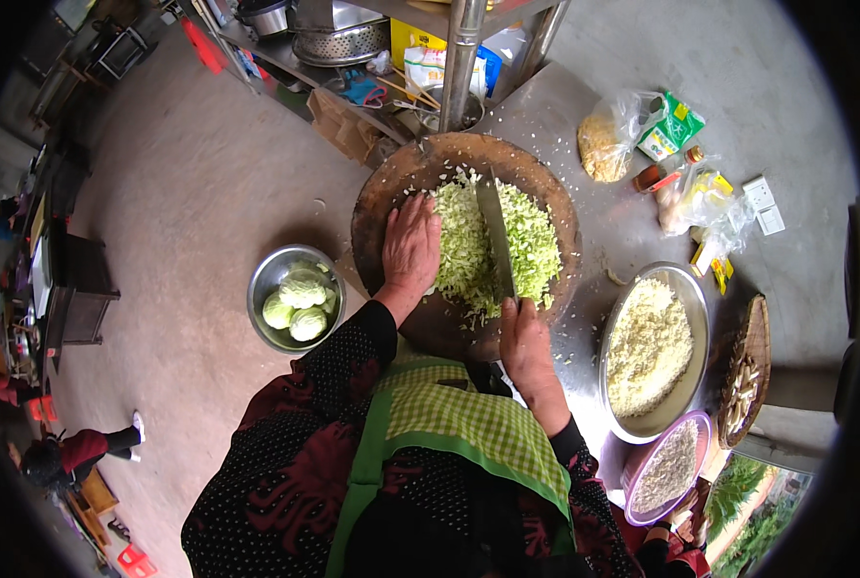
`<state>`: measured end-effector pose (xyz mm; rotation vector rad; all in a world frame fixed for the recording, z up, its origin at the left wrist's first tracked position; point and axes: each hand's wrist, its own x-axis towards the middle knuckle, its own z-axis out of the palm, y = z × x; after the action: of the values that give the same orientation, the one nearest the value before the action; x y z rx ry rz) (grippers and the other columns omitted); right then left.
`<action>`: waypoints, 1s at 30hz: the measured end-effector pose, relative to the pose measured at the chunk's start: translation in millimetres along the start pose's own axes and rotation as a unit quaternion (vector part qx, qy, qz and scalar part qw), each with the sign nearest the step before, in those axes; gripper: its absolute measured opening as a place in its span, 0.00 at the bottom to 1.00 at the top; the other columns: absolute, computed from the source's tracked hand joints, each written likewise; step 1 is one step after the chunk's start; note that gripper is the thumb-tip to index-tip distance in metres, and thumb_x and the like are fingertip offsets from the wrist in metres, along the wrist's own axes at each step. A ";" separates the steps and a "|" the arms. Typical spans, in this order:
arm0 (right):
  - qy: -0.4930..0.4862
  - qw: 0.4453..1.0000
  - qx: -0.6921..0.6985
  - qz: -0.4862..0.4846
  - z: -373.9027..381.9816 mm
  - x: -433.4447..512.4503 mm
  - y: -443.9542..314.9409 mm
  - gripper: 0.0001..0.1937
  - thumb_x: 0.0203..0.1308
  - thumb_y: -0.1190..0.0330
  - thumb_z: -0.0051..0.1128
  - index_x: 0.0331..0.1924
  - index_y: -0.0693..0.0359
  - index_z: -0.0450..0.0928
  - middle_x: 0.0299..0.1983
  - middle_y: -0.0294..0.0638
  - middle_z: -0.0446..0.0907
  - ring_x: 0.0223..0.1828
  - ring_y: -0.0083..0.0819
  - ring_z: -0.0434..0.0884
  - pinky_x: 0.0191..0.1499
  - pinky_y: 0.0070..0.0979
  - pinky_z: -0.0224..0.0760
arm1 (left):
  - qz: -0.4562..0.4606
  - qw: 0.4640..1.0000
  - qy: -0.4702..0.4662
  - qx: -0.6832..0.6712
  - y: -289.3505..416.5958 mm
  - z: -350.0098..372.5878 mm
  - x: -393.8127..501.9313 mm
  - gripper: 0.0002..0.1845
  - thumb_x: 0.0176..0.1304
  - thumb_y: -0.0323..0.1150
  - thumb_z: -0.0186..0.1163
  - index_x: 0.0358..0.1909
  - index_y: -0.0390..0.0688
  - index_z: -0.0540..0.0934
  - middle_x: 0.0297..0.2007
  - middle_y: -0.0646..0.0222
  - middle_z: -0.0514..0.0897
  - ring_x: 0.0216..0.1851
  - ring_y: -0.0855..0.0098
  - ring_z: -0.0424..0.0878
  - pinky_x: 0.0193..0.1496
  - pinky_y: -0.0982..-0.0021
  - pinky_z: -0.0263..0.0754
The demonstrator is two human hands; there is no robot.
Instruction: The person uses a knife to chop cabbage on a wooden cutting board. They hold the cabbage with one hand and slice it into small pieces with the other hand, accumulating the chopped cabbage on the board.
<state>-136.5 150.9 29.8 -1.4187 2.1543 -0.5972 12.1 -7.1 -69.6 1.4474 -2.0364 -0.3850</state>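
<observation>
A round wooden chopping block (393,170) lies before me, heaped with finely chopped cabbage (466,231). My right hand (527,339) grips the handle of a cleaver (498,238). Its blade points away from me and stands in the chopped heap, with cabbage on both sides. My left hand (412,242) rests flat at the heap's left edge, fingers together and extended, touching the cabbage. How firmly it presses cannot be seen. To the left of the block, a steel bowl (256,318) holds several whole cabbages (303,289).
On the steel table (589,238) at right are a basin (697,361) of pale chopped food, a purple basin (636,516) and a woven basket (758,325). Bagged seasonings (607,148) lie behind. A metal rack post (462,65) rises beyond the block. Other people (83,451) are farther off.
</observation>
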 end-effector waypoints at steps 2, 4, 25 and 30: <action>0.003 0.999 0.042 0.000 -4.6 -2.3 -0.5 0.15 0.78 0.60 0.42 0.42 0.66 0.69 0.27 0.64 0.79 0.31 0.68 0.78 0.34 0.57 0.67 | 0.002 1.000 -0.001 0.002 -0.1 -0.9 -0.7 0.27 0.80 0.43 0.35 0.66 0.36 0.73 0.66 0.53 0.74 0.70 0.56 0.68 0.75 0.55 0.53; 0.021 0.998 0.053 -0.013 -7.6 -3.5 -1.1 0.15 0.77 0.60 0.43 0.43 0.66 0.68 0.29 0.65 0.81 0.32 0.67 0.80 0.35 0.58 0.70 | -0.007 1.000 -0.006 -0.002 0.6 -0.8 -0.8 0.27 0.80 0.43 0.35 0.66 0.36 0.73 0.66 0.53 0.74 0.70 0.56 0.67 0.75 0.55 0.53; 0.025 0.995 0.098 0.017 -3.2 -6.4 -0.2 0.15 0.77 0.60 0.45 0.40 0.67 0.69 0.28 0.65 0.78 0.32 0.69 0.78 0.35 0.56 0.68 | -0.006 1.000 -0.003 0.008 -1.6 1.9 -1.6 0.25 0.80 0.42 0.37 0.66 0.38 0.73 0.66 0.55 0.75 0.69 0.57 0.68 0.75 0.54 0.53; 0.017 0.999 0.043 -0.021 -2.7 -6.2 0.6 0.15 0.77 0.61 0.44 0.39 0.67 0.68 0.25 0.63 0.78 0.31 0.68 0.78 0.33 0.55 0.70 | 0.001 1.000 0.001 -0.007 0.2 -2.1 -1.2 0.25 0.80 0.41 0.37 0.65 0.38 0.74 0.65 0.55 0.75 0.69 0.57 0.68 0.75 0.54 0.53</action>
<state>-136.4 157.1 32.6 -1.4200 2.1029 -0.7257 13.5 -5.7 -68.3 1.4373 -2.0295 -0.3955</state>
